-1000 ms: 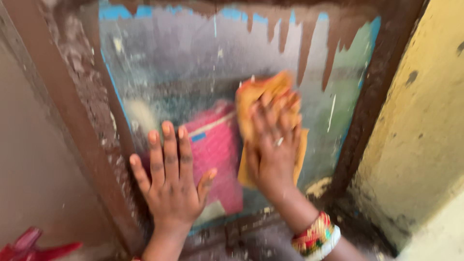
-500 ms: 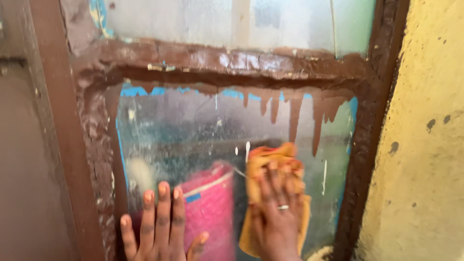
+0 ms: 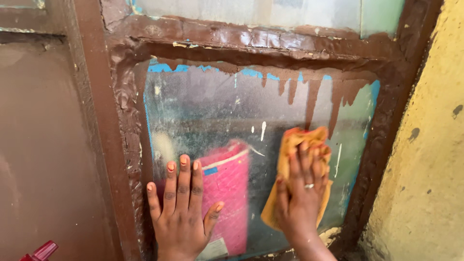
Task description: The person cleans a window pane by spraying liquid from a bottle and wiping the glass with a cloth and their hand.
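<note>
The right hand (image 3: 300, 203) lies flat against a grimy window pane (image 3: 212, 106), its fingers spread only slightly and pressing a soft, rumpled orange cloth (image 3: 296, 140) onto the glass. The cloth is not clenched but pinned under the palm and fingers; its crumpled top edge bulges out just above the fingertips, and a limp corner hangs down past the heel of the hand. A thin metal ring (image 3: 309, 185) circles one finger.

The left hand (image 3: 181, 208) rests bare on the same pane, open, fingers straight and close together with the thumb splayed out to the side, holding nothing. Its nails carry orange polish.

Between the two hands, behind the cloudy glass, shows a pink, roughly cylindrical container (image 3: 229, 193) with a pale band across its top, just beside the left thumb.

The glass looks frosted with fine mesh texture, streaked and speckled white. Thick glossy brown paint coats the lumpy wooden frame (image 3: 121, 121) left of the left fingers and drips down in long runs above the cloth. Beyond the right fingers stands a rough yellow wall (image 3: 425, 159), chipped and spotted.
</note>
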